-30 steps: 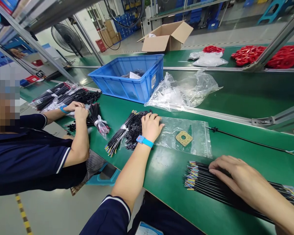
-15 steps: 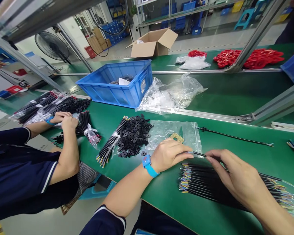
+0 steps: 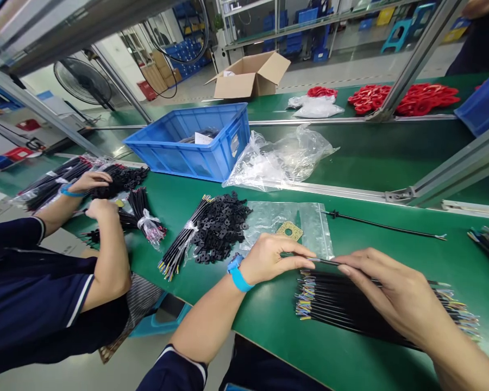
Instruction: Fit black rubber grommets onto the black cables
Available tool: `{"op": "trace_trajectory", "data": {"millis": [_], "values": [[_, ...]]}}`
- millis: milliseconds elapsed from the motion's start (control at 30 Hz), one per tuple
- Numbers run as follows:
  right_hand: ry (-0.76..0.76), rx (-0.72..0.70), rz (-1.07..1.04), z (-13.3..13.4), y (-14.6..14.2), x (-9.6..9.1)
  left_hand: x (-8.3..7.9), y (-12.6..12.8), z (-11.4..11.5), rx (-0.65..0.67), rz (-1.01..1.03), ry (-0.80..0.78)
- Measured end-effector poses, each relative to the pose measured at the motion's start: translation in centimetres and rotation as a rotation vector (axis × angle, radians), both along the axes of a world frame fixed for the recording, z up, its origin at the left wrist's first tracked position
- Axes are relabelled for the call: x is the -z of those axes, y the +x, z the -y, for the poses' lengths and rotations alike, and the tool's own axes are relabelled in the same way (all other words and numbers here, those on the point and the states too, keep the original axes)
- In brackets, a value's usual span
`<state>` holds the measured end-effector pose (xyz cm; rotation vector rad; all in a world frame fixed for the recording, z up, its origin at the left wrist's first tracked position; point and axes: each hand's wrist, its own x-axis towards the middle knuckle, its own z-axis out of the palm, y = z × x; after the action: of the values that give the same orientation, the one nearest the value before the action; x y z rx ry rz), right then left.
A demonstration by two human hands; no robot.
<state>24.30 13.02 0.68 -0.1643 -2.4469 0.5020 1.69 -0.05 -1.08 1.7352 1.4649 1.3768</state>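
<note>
My left hand [image 3: 275, 258] and my right hand [image 3: 395, 296] both pinch one thin black cable [image 3: 325, 262], held just above a flat bundle of black cables with coloured wire ends [image 3: 342, 307] on the green bench [image 3: 269, 320]. The left hand wears a blue wristband. Behind my left hand lies a clear zip bag [image 3: 309, 228] with a tan gasket [image 3: 289, 231] in it. To its left sits a pile of small black rubber pieces [image 3: 222, 225] beside a tied cable bundle [image 3: 183, 244].
A co-worker's hands [image 3: 95, 195] handle black cables at the left. A blue crate [image 3: 195, 141] and crumpled plastic bags [image 3: 277, 157] stand behind. A single cable [image 3: 387, 227] lies at right. Red parts [image 3: 407, 98] and a cardboard box [image 3: 248, 76] are on the far bench.
My left hand left the pile of black pieces and came right to meet my right hand, which lifted off the bundle; both now pinch one cable. The co-worker's far hand reached out left.
</note>
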Motion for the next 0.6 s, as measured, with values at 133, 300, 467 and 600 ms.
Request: {"op": "trace_trajectory", "data": {"millis": [133,300,467,600], "values": [[0.081,0.040,-0.023,0.1,-0.2,0.2,0.8,0.4,-0.2,-0.029,-0.107,0.079],[0.141,0.045,-0.024,0.0,-0.2,0.5,1.0,0.6,-0.2,-0.032,-0.302,0.037],[0.064,-0.069,-0.001,-0.4,0.0,-0.1,0.0,0.0,-0.2,0.199,-0.128,-0.106],[0.087,-0.085,-0.028,-0.7,0.2,-0.1,-0.3,-0.2,-0.2,0.215,-0.010,-0.236]]}}
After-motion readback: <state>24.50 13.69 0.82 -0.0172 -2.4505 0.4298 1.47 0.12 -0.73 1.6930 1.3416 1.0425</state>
